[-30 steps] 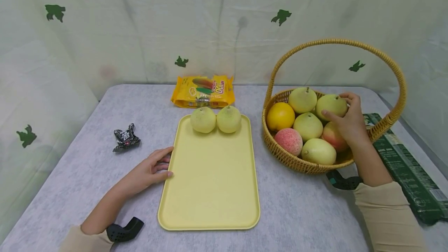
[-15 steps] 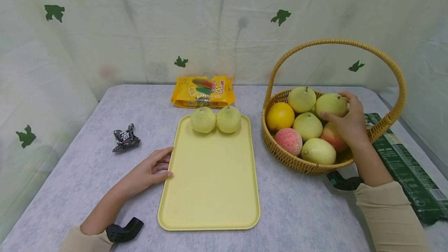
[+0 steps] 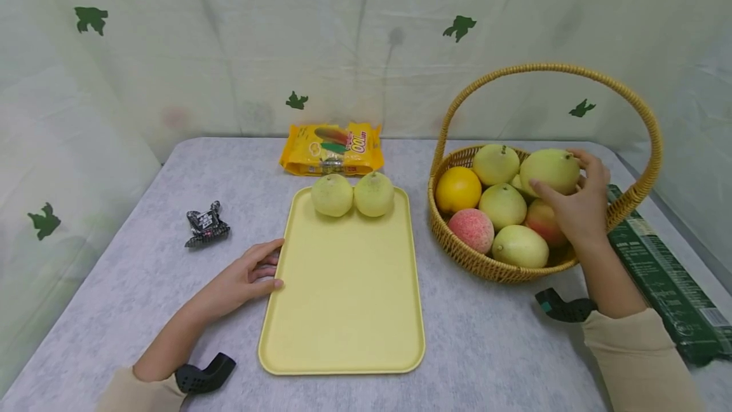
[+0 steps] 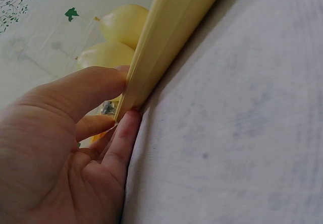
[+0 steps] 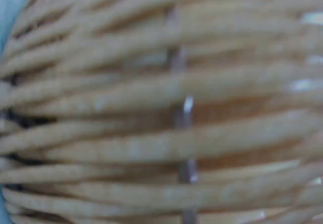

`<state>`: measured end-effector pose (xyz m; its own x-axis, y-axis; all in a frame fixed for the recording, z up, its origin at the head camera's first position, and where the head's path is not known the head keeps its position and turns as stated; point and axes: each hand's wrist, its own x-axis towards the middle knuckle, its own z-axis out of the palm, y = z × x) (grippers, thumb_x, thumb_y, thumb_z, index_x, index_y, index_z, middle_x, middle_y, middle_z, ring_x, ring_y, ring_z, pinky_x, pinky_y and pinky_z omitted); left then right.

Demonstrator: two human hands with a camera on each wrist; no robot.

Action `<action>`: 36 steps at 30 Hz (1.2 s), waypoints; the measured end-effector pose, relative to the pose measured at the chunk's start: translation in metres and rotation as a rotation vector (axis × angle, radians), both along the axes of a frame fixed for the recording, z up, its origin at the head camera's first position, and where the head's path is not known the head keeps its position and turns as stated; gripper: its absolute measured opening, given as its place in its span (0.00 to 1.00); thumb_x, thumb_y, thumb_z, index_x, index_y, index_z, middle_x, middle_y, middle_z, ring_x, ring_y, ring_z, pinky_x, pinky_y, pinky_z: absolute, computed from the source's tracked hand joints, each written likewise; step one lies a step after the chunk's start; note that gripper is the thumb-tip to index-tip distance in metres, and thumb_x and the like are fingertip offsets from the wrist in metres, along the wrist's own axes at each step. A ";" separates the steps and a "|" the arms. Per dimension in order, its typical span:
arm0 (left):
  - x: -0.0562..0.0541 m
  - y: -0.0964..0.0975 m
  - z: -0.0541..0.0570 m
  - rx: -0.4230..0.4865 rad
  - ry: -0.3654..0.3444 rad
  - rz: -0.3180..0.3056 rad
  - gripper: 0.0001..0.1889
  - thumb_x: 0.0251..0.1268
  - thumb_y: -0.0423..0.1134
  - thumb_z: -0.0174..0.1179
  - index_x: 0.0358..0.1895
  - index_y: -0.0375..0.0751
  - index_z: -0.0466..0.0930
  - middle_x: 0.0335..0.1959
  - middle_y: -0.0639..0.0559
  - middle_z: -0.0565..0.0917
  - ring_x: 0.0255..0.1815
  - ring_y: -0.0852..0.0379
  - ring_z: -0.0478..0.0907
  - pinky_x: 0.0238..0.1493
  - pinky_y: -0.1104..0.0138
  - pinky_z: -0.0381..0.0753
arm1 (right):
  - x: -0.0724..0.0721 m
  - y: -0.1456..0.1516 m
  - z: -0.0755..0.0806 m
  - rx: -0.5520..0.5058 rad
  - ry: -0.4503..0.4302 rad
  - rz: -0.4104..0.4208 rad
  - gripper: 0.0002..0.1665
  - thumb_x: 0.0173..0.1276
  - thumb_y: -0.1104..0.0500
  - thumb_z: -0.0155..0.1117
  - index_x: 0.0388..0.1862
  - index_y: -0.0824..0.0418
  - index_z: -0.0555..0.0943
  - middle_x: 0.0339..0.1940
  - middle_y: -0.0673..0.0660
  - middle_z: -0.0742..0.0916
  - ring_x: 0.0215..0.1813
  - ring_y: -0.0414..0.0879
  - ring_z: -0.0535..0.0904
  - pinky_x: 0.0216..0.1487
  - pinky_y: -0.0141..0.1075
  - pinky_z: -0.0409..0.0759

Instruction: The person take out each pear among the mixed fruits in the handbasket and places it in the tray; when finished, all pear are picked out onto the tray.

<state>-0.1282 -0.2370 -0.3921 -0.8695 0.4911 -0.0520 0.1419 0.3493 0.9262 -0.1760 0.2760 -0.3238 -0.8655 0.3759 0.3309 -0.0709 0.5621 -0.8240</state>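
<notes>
My right hand [image 3: 583, 205] holds a pale yellow-green pear [image 3: 551, 170] between thumb and fingers, above the wicker basket [image 3: 474, 262]. The basket holds more pears, an orange [image 3: 458, 190], a pink peach [image 3: 471, 231] and a partly hidden reddish fruit [image 3: 543, 221]. My left hand [image 3: 243, 278] grips the left rim of the yellow tray [image 3: 345, 297], with the thumb on the rim. Close up in the left wrist view, the thumb and fingers [image 4: 121, 143] meet the tray rim [image 4: 151, 57]. Two pears [image 3: 354, 196] sit side by side at the tray's far end.
A yellow snack package [image 3: 333, 150] lies behind the tray. To the left is a small black wrapped item [image 3: 207, 224]. A long green package [image 3: 663, 285] lies right of the basket, whose tall handle [image 3: 549, 67] arches overhead. Blurred wicker [image 5: 161, 143] fills the right wrist view.
The right hand has lifted the pear slightly and shifted it to the right, showing another pale fruit beneath. My left hand and the tray have stayed in place.
</notes>
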 end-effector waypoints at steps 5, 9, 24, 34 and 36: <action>0.000 0.000 0.000 0.009 0.010 -0.005 0.39 0.57 0.35 0.61 0.68 0.32 0.48 0.59 0.38 0.58 0.54 0.51 0.64 0.52 0.75 0.69 | 0.014 -0.015 0.008 -0.082 0.113 0.025 0.39 0.54 0.57 0.68 0.63 0.49 0.63 0.58 0.49 0.63 0.54 0.46 0.64 0.47 0.34 0.69; 0.000 0.000 0.000 0.009 0.009 -0.007 0.39 0.57 0.35 0.61 0.68 0.32 0.48 0.59 0.38 0.58 0.54 0.50 0.64 0.52 0.75 0.69 | 0.027 -0.039 0.021 -0.139 0.249 0.117 0.37 0.53 0.64 0.66 0.62 0.53 0.64 0.56 0.50 0.67 0.49 0.45 0.67 0.40 0.29 0.71; 0.000 0.000 0.001 -0.006 0.008 0.003 0.39 0.57 0.36 0.61 0.68 0.33 0.48 0.59 0.38 0.59 0.54 0.49 0.64 0.52 0.75 0.69 | 0.036 -0.163 0.029 -0.073 0.285 0.695 0.40 0.47 0.65 0.72 0.61 0.58 0.67 0.52 0.56 0.69 0.49 0.47 0.70 0.42 0.37 0.77; -0.001 -0.001 -0.001 -0.007 0.005 0.006 0.39 0.56 0.37 0.62 0.68 0.33 0.49 0.58 0.39 0.60 0.54 0.50 0.64 0.52 0.75 0.69 | 0.013 -0.214 -0.019 0.043 0.010 0.826 0.40 0.46 0.58 0.75 0.60 0.56 0.69 0.56 0.53 0.72 0.55 0.43 0.67 0.46 0.36 0.76; -0.001 -0.001 0.000 -0.010 0.007 0.007 0.39 0.57 0.37 0.62 0.68 0.33 0.49 0.57 0.38 0.60 0.53 0.51 0.64 0.52 0.75 0.69 | 0.009 -0.219 -0.025 0.085 -0.023 0.848 0.40 0.46 0.58 0.75 0.60 0.57 0.70 0.57 0.52 0.73 0.57 0.42 0.66 0.51 0.36 0.73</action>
